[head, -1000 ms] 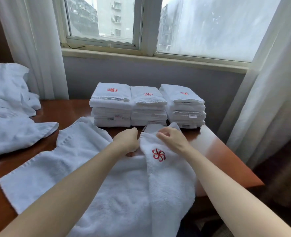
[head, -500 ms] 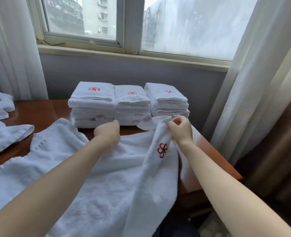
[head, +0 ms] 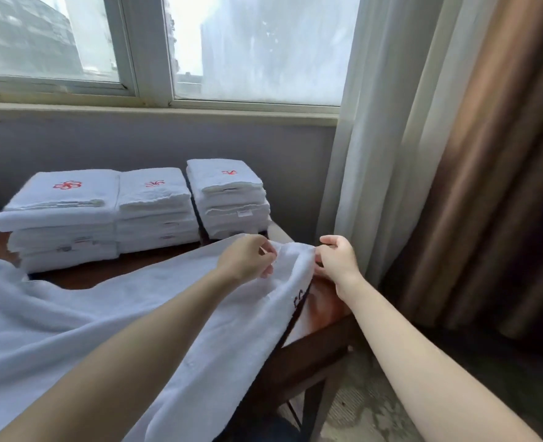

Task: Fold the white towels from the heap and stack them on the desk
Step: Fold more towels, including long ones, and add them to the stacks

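The reddish-brown polished wooden table [head: 82, 276] carries three stacks side by side along its far edge. The middle stack of folded white terry towels [head: 155, 215] bears a red flower emblem on top. Touching its left side sits the wider left stack of folded white towels [head: 61, 224]. Just right of it, across a narrow dark gap, stands the right stack of folded white towels [head: 230, 202]. In front of the middle stack, a large unfolded white terry towel [head: 104, 330] spreads over the tabletop, its right end hanging past the table's edge.
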The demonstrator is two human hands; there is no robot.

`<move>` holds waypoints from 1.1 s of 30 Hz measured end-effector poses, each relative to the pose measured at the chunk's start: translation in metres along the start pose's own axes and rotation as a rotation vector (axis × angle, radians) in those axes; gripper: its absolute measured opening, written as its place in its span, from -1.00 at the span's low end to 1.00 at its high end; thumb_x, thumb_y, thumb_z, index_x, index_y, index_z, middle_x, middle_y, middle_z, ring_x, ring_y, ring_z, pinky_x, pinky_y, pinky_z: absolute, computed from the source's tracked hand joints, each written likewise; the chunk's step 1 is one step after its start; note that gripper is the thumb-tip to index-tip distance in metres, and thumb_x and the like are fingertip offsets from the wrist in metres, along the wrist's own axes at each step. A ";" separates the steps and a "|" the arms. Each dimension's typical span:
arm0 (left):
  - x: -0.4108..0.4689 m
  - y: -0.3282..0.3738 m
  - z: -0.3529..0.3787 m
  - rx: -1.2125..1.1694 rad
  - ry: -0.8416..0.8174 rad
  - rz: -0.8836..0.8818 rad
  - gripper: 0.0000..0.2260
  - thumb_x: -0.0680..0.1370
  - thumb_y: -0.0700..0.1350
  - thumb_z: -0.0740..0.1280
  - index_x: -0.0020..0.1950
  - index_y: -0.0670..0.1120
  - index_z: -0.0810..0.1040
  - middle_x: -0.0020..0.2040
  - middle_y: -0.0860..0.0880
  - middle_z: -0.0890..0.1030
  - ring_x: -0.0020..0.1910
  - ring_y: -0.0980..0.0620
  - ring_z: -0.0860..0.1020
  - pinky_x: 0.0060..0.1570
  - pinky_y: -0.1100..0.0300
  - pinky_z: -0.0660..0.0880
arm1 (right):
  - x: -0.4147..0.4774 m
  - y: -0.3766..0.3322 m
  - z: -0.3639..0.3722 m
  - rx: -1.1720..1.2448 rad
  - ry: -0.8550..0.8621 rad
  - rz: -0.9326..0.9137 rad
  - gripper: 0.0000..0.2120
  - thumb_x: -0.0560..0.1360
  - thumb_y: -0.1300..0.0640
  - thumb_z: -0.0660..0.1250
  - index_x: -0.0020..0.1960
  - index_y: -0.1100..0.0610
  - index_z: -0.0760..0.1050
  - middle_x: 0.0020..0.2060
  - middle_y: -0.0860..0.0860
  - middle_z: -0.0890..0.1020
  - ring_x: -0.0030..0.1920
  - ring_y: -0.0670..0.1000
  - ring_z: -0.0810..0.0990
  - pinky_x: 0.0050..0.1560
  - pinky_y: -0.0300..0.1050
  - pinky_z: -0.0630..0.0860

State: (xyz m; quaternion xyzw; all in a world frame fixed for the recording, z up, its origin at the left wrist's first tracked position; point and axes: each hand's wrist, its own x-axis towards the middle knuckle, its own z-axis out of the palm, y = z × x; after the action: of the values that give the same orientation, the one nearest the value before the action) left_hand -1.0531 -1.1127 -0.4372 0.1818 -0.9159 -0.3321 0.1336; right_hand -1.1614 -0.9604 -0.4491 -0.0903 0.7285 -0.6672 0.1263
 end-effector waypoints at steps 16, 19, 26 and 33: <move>0.012 0.009 0.026 -0.166 0.047 0.217 -0.60 0.53 -0.35 0.20 -0.12 0.18 0.56 -0.15 0.10 0.68 -0.15 0.13 0.65 -0.04 0.07 0.58 | -0.043 -0.005 -0.009 -1.279 -0.283 -0.343 -0.75 0.57 0.10 0.14 0.19 0.03 0.49 0.12 0.07 0.40 -0.10 0.08 0.45 -0.17 -0.04 0.42; 0.006 0.003 0.020 -0.086 0.071 0.268 -0.59 0.51 -0.36 0.22 -0.10 0.19 0.56 -0.11 0.12 0.67 -0.07 0.13 0.64 0.04 0.04 0.57 | -0.040 -0.009 -0.020 -1.307 -0.191 -0.320 -0.72 0.59 0.09 0.06 0.08 0.12 0.52 0.03 0.07 0.47 -0.11 0.09 0.44 -0.18 -0.07 0.36; -0.008 -0.006 0.008 -0.080 0.185 0.261 -0.68 0.52 -0.40 0.18 0.04 -0.04 0.58 0.04 -0.02 0.56 0.03 0.03 0.56 0.11 0.08 0.51 | -0.034 -0.024 -0.022 -1.466 0.032 -0.331 -0.69 0.52 -0.03 0.20 0.16 0.11 0.48 0.15 0.08 0.48 0.17 0.13 0.47 0.00 -0.02 0.38; -0.016 -0.039 -0.017 0.181 0.154 0.021 -0.58 0.50 -0.25 0.26 0.32 0.05 0.47 0.23 0.02 0.51 0.15 -0.02 0.52 0.14 0.03 0.48 | -0.032 -0.018 0.039 -1.169 -0.156 -0.530 -0.52 0.52 0.19 0.23 0.42 0.02 0.29 0.19 0.06 0.41 0.07 0.18 0.55 -0.18 -0.03 0.44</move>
State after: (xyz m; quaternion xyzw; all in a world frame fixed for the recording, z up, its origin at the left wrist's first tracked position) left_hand -1.0231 -1.1432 -0.4525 0.2086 -0.9310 -0.2318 0.1899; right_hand -1.1198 -0.9895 -0.4320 -0.3693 0.9134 -0.1603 -0.0599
